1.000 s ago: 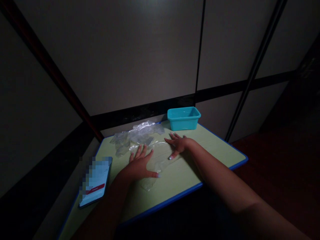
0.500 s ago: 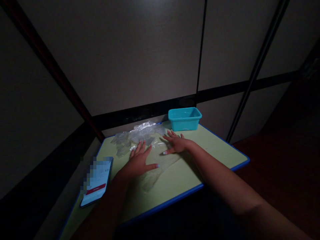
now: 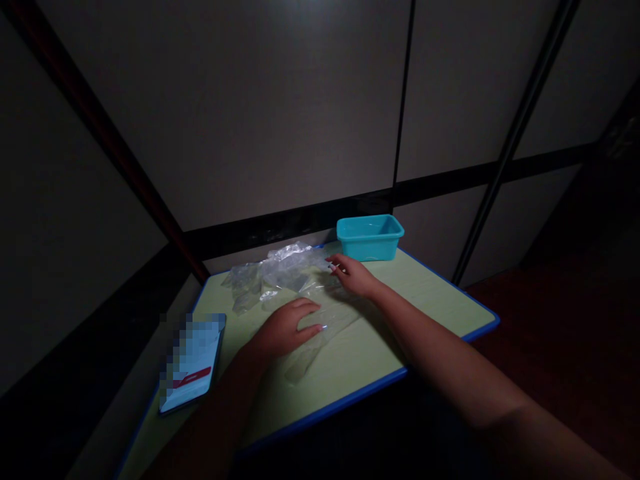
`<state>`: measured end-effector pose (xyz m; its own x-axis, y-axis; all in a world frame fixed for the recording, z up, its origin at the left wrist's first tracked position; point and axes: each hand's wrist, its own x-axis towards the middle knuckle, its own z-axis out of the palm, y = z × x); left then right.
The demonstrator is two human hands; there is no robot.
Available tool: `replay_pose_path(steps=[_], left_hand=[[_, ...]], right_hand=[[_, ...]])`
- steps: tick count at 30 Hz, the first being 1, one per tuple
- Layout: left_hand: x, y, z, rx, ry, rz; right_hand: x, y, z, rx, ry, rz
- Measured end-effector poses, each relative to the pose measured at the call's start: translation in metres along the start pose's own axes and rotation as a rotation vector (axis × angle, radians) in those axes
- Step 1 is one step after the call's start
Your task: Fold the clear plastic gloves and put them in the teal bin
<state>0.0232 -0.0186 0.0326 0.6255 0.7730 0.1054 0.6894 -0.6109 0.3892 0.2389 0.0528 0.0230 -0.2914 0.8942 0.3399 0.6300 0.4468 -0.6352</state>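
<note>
A clear plastic bag (image 3: 307, 353) lies spread on the pale green table (image 3: 370, 347), its outline faint. Over its left part is my left hand (image 3: 287, 327), palm down, fingers bent and thumb held apart from them. My right hand (image 3: 353, 275) hovers near the bag's far right part, fingers curved with a small gap to the thumb. No object shows in either hand. Whether the fingertips touch the plastic I cannot tell. Behind the hands, crumpled clear plastic (image 3: 287, 267) is heaped toward the back of the table.
A turquoise plastic basket (image 3: 370, 249) stands at the back right, near the wall panels (image 3: 280, 133). At the left edge lies a phone or tablet (image 3: 197, 363) with a lit, partly blurred screen. Blue edging (image 3: 325, 417) runs round the table.
Both hands had their fingers spread over the plastic; now the fingers are bent. My left hand has shifted slightly nearer to me, and the right a little away. The screen's picture has shifted.
</note>
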Motion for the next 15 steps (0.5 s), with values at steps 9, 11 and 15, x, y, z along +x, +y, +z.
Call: replay_pose_path(steps=[9, 11, 15], left_hand=[[-0.001, -0.009, 0.011, 0.145, -0.163, -0.109], [0.000, -0.011, 0.011, 0.175, -0.174, -0.164], [0.000, -0.011, 0.010, 0.209, -0.191, -0.223]], right_hand=[[-0.013, -0.010, -0.002, -0.372, -0.640, 0.097], [-0.013, -0.013, -0.003, -0.385, -0.684, 0.096], [-0.013, -0.016, -0.005, -0.370, -0.735, 0.095]])
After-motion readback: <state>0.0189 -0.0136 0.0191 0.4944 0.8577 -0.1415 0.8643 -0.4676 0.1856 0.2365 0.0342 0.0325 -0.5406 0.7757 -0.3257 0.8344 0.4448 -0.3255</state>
